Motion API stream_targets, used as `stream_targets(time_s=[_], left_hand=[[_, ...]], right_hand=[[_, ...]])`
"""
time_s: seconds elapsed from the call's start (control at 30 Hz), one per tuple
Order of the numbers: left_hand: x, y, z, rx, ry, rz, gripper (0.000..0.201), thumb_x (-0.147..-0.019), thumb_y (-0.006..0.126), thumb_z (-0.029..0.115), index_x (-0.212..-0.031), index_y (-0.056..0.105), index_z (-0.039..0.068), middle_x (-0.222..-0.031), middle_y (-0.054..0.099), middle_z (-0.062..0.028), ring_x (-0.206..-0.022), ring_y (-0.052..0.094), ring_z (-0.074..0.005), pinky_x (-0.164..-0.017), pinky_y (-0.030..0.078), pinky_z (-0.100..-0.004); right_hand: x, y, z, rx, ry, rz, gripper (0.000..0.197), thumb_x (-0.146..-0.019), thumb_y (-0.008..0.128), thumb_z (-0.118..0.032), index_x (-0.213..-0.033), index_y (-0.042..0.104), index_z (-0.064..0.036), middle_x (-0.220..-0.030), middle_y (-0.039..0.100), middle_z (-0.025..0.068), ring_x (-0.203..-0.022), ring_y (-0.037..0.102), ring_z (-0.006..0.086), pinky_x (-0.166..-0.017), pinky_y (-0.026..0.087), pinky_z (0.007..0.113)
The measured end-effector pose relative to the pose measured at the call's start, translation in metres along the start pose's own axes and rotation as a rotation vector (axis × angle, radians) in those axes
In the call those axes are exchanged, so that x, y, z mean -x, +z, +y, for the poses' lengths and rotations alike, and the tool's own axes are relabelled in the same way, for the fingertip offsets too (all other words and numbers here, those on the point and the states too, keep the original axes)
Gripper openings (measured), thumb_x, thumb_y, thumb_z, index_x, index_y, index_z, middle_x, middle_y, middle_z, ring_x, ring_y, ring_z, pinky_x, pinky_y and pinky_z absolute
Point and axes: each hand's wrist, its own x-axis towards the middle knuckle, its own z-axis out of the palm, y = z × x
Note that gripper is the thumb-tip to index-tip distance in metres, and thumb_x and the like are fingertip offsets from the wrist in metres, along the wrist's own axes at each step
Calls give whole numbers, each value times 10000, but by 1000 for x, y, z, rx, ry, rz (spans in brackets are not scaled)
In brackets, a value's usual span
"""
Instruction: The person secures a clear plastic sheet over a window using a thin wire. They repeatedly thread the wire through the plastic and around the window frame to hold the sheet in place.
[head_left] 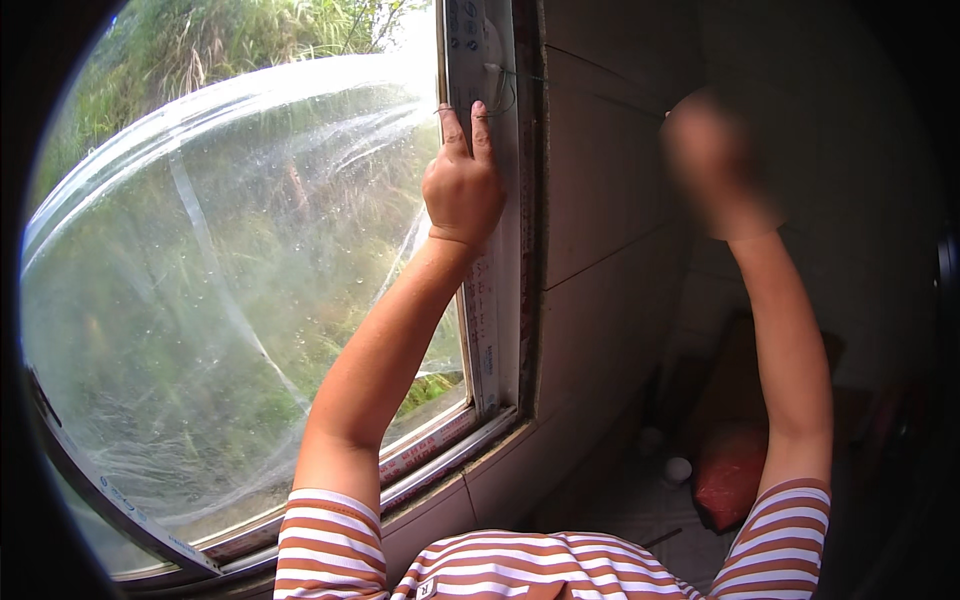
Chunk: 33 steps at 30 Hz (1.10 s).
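head view: left hand sets two straightened fingers against the upright window frame, others folded, beside the thin wire looped there, likely to steady it, any pinch unclear; right hand, raised well apart, is blurred, its grip indeterminable.

Plastic sheet left of window upright, left hand at it; wall on right

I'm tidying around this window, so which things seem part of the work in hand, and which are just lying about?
Apparently in use:
left hand, at the window frame;
thin cord by that hand;
right hand, raised, its grip too blurred to tell.

Apparently lying about:
red bag;
small white round object beside it.
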Motion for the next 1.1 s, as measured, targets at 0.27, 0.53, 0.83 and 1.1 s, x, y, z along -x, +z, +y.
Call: stream_targets(time_s=[0.27,0.53,0.83,1.1], left_hand=[[-2,0,3,-15,9,-23,539,-768,549,116,-1302,476,105,-1285,442,-268,-761,645,-326,-595,519,-376],[-2,-7,4,5,-7,-23,549,-773,545,116,-1311,438,137,-1276,460,-258,-753,646,-336,-584,524,-374],[-3,-16,0,-10,4,-137,505,-790,548,107,-1284,446,134,-1301,444,-277,-826,643,-375,-628,538,-382],[-35,-42,16,76,-10,-86,228,-852,581,121,-1078,585,156,-1032,544,-109,-788,626,-281,-654,521,-359]], right_hand=[[-12,7,29,8,-19,-261,401,-844,610,-390,-613,517,-77,-589,516,79,-549,540,279,-489,455,380],[-35,24,29,-118,232,-194,249,-843,589,-291,-683,625,-104,-722,619,95,-692,603,304,-577,486,377],[-25,100,37,-189,590,-326,333,-856,566,-393,-745,685,-103,-807,659,119,-760,626,333,-645,502,399],[-33,117,34,-161,675,-355,345,-877,538,-396,-788,700,-104,-860,670,117,-800,638,330,-669,513,408]])
